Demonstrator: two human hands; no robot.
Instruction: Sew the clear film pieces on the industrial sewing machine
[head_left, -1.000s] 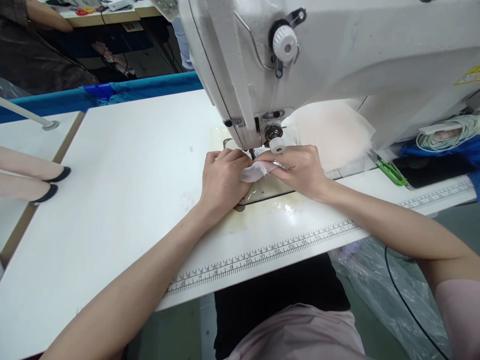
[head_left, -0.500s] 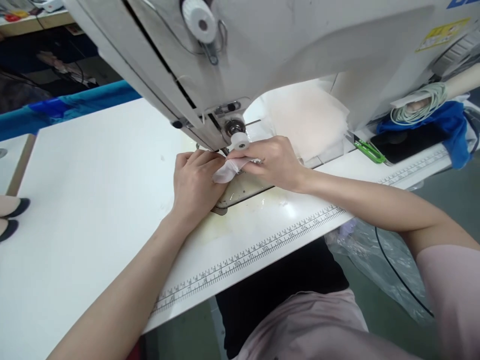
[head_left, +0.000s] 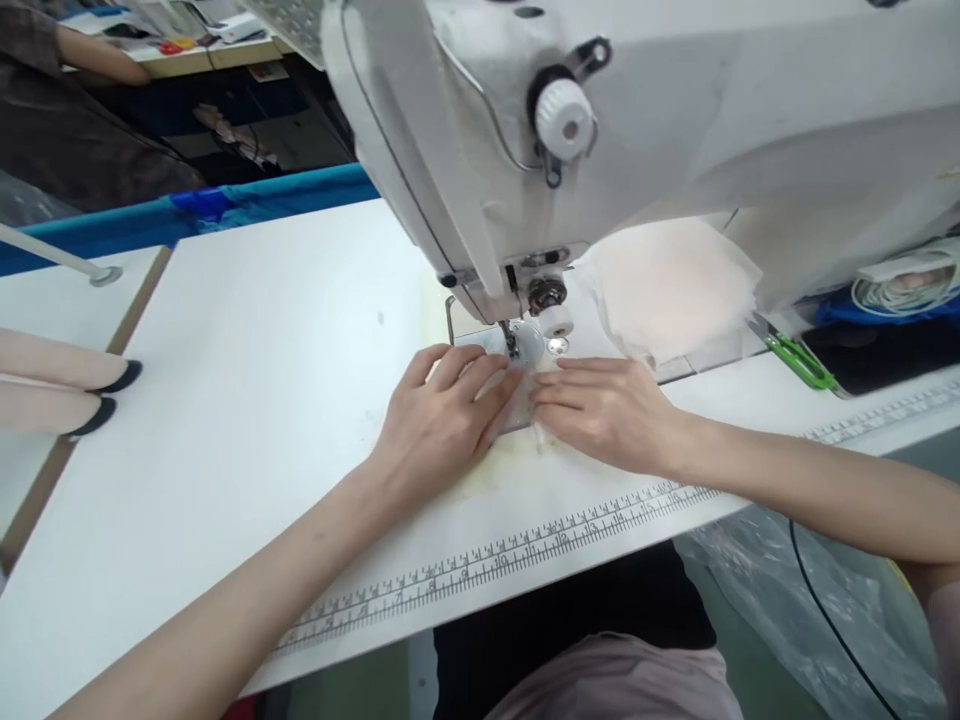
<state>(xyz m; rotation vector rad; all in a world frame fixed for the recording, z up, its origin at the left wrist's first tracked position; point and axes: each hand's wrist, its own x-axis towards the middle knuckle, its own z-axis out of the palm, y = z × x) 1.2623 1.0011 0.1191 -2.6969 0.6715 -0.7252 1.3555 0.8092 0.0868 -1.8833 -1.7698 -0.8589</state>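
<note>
Both my hands lie flat on the white table in front of the sewing machine. My left hand has its fingers stretched toward the needle and presser foot. My right hand lies beside it with fingers extended leftward. Between their fingertips a small, thin whitish fabric piece is pressed flat on the machine bed just below the needle. Most of the piece is hidden under the fingers.
A stack of pale pink fabric pieces sits under the machine arm at right. Green thread snips lie beyond it. A printed ruler runs along the table's front edge. Mannequin feet in black shoes rest at left.
My hands have lowered from pinching the raised fabric piece at the needle to lying flat, pressing it onto the machine bed. The view has shifted back.
</note>
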